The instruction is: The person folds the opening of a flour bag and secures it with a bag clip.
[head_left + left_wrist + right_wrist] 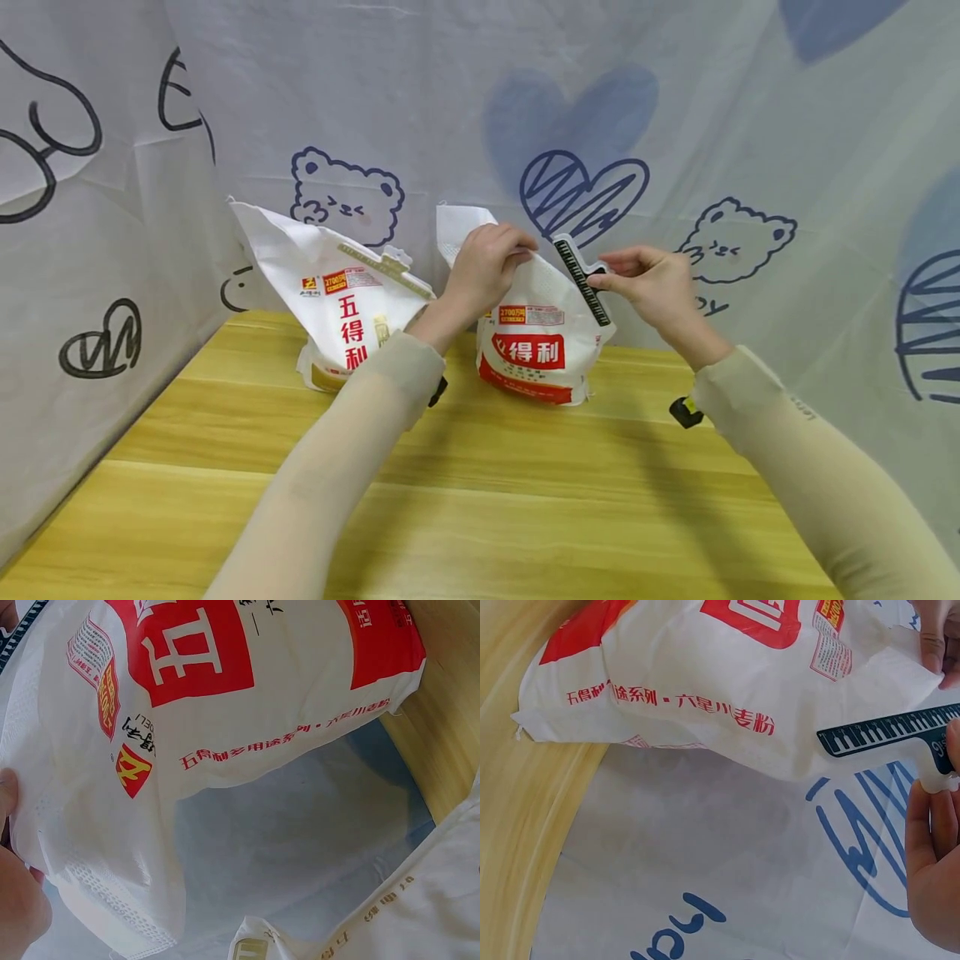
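Note:
A white flour bag (543, 287) with red print leans near the back of the table, its top folded over to one side. My left hand (487, 271) pinches the bag's upper edge, thumb and fingertips meeting on it in the right wrist view. In my right hand (656, 287) is a bag clip (581, 279), black with white piano-key marks, gripped by its handle between thumb and fingers. The clip's long bar lies slantwise along the bag's upper right edge. Seen from the right wrist, the clip (889, 731) overlaps the bag's edge.
Left of this bag, a second white flour bag (292, 262) stands tilted, with a gold-coloured clip (386, 268) across its upper part. Both bags are on a wooden table (525, 500). A pale cloth (465, 100) with hearts and bears hangs close behind.

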{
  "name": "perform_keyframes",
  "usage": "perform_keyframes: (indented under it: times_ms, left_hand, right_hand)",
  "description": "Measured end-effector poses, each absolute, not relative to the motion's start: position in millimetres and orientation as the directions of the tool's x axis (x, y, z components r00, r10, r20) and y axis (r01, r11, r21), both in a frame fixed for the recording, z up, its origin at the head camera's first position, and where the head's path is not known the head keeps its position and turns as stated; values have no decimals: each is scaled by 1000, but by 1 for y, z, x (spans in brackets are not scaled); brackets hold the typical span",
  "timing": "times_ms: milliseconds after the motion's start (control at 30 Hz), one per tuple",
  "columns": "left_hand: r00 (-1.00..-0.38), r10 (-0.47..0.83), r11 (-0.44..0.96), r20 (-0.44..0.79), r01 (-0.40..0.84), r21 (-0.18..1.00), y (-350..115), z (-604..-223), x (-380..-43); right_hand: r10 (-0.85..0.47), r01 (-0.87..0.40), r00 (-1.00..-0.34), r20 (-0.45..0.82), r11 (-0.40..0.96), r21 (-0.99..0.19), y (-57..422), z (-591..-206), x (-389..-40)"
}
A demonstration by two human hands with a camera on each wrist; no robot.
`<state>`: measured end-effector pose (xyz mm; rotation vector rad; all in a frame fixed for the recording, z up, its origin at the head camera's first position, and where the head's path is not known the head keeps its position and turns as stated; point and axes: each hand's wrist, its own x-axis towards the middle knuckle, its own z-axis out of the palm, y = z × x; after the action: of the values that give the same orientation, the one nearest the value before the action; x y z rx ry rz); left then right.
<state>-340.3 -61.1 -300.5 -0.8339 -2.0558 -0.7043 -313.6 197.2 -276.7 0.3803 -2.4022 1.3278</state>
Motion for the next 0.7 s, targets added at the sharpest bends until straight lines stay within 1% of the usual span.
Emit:
perform_keyframes:
  times_ms: [167,367,700]
  left_hand:
    - [-476,309,633,823,749,196,-61,-301,-340]
    - [-484,301,635,821,744,206,-61,-301,-341]
    - [-514,291,648,807,726,228,-61,-301,-342]
  right_hand:
    - [-76,-423,-884,461,548,-722,194,-280,-316]
    - [-96,-402,-896,434,592,-698,191,-284,-318]
    - [-113,-400,-893,435,642,-655,189,-286,-320]
